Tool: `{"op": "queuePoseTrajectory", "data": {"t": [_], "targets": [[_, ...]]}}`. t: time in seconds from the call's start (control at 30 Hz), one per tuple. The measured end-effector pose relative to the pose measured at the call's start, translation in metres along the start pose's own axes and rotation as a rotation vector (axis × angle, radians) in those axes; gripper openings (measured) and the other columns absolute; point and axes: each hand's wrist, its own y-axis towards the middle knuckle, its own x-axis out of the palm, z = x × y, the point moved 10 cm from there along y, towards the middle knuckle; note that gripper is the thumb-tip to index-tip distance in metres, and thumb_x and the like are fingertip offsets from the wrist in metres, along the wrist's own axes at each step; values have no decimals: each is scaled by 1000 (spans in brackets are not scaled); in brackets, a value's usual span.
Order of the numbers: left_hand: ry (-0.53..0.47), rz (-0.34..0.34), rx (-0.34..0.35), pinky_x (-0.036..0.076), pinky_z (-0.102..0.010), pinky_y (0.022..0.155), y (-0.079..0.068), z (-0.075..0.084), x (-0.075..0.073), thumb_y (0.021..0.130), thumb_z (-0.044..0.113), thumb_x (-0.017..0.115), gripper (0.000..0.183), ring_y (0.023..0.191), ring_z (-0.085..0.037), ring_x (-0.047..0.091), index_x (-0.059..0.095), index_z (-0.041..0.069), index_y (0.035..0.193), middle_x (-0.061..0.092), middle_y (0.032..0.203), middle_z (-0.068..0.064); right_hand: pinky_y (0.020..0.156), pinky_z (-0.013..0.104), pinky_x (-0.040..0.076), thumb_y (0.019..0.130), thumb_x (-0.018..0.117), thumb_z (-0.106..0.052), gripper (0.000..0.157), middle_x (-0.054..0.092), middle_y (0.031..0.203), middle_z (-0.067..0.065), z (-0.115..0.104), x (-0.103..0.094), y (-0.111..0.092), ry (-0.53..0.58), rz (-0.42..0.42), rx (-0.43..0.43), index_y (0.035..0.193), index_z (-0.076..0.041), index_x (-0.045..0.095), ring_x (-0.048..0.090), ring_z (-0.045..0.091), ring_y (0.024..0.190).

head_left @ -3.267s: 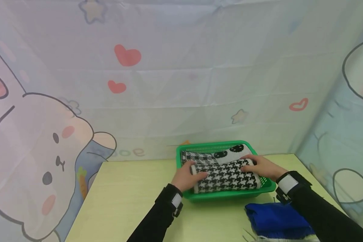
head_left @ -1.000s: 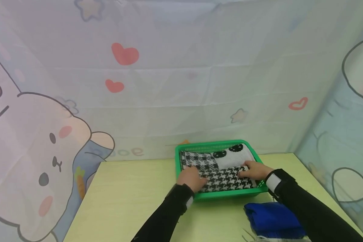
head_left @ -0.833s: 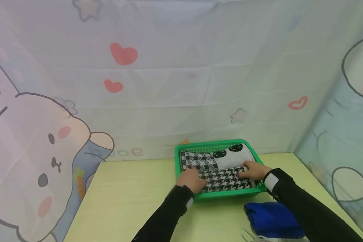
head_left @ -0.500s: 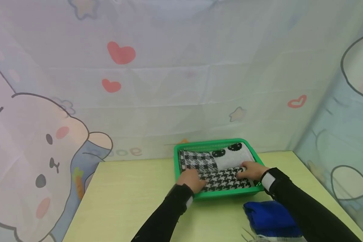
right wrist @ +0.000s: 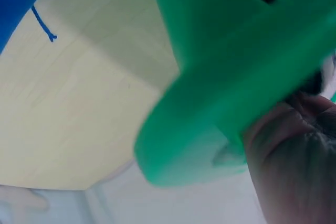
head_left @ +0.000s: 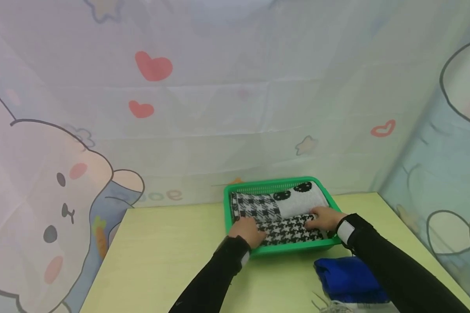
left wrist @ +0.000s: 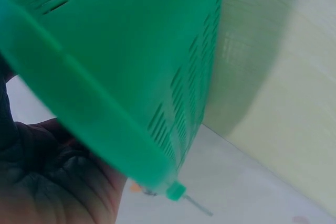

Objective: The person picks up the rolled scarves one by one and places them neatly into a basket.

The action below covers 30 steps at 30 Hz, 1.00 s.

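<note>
A folded black-and-white houndstooth scarf (head_left: 289,230) lies in the front half of a green plastic basket (head_left: 286,249). My left hand (head_left: 247,231) holds its left end, the thumb over the cloth. At the other end my right hand (head_left: 324,218) grips it, thumb on top; the remaining fingers are largely out of sight. Behind it in the basket lies a folded knit piece (head_left: 297,203), part checked, part white with black panda-like patches. Both wrist views show the palms, left (left wrist: 58,177) and right (right wrist: 294,156), beside the basket's rim, which hides the scarf.
A folded blue fringed scarf (head_left: 348,278) lies on the pale yellow table (head_left: 168,248) in front of the basket, partly under the right forearm. White fringe (head_left: 334,307) shows at its near edge. A printed cloth backdrop (head_left: 227,143) stands close behind the basket.
Since the oldest frame, both hands have lowered the houndstooth scarf into the basket's front, uncovering more of the panda piece. In the last second the hands have barely moved; the view shifts slightly.
</note>
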Motion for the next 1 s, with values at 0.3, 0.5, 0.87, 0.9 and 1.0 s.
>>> {"op": "queuePoseTrajectory", "data": {"t": [0.3,0.5,0.87,0.9,1.0], "targets": [[-23,24,49,34,-27,42,-7,9,-20,99,39,77,55,43,-11,40,50,14,58,38,50,5,94,57,60,103,71,-32,66,57,139,39,1,-10,-9,46,-30,30,141,19,52,60,54,124],[-11,82,102,44,-28,46,-17,20,-43,102,34,74,40,49,-14,53,73,-5,111,58,62,-3,72,47,67,105,70,-32,64,55,136,40,7,-16,-15,150,-47,74,142,16,50,69,45,108],[-55,65,127,55,-33,57,-27,29,-66,103,37,72,52,61,-20,64,67,-7,130,70,79,-11,73,45,68,107,67,-37,72,63,132,39,-7,-36,-32,177,-40,9,149,17,44,73,41,109],[-70,66,132,57,-34,60,-27,29,-67,103,37,72,51,63,-20,65,68,-6,129,71,82,-12,73,45,68,107,67,-37,72,62,133,39,-9,-37,-34,180,-38,1,149,17,44,73,40,109],[-104,64,136,63,-40,73,-28,27,-70,104,37,71,55,75,-26,71,64,-6,137,75,100,-18,73,46,68,108,66,-36,71,63,133,39,-16,-40,-39,186,-30,-28,149,17,44,73,41,110]]}}
